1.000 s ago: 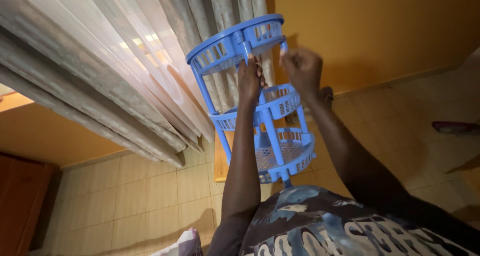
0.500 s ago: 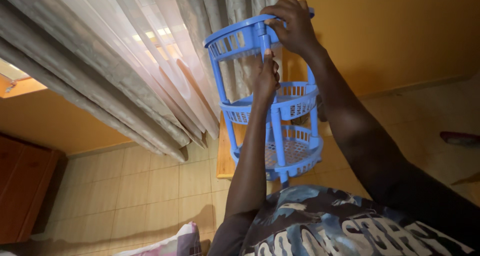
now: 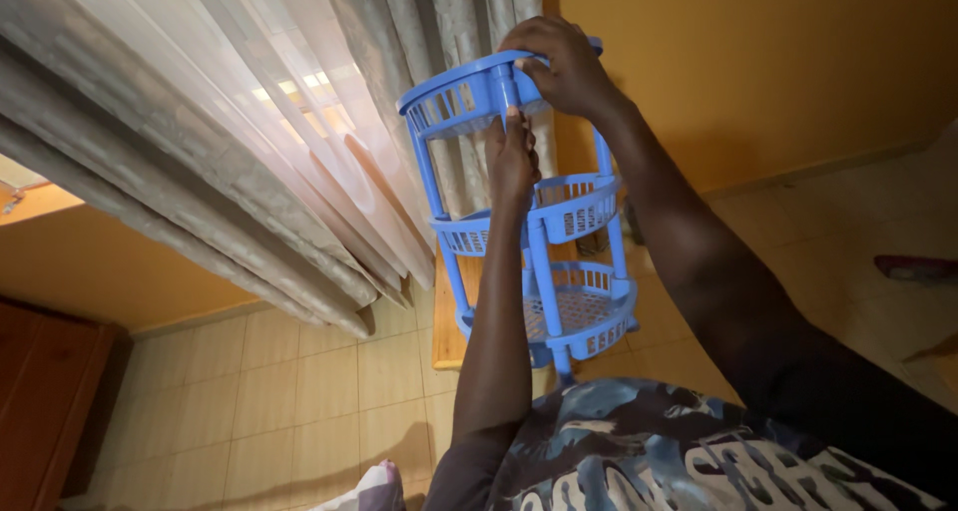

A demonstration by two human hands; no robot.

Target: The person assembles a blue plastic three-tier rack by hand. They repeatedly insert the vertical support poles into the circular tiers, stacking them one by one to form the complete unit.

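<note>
Held up beside the pale pleated curtain, the blue slotted plastic three-tier rack has its top basket's rim clasped by the right hand, left hand fingers wrapped round a post.

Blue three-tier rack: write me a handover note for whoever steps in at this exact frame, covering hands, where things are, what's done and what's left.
Right hand: gripping the rim of the top basket of the blue three-tier rack.
Left hand: closed on the front post just under that top basket.
Rack: held up off the tiled floor, upright, close to the curtain and the orange wall.
Done: all three baskets sit on the posts; they look empty.
Left: the rack is not yet set down anywhere.
</note>
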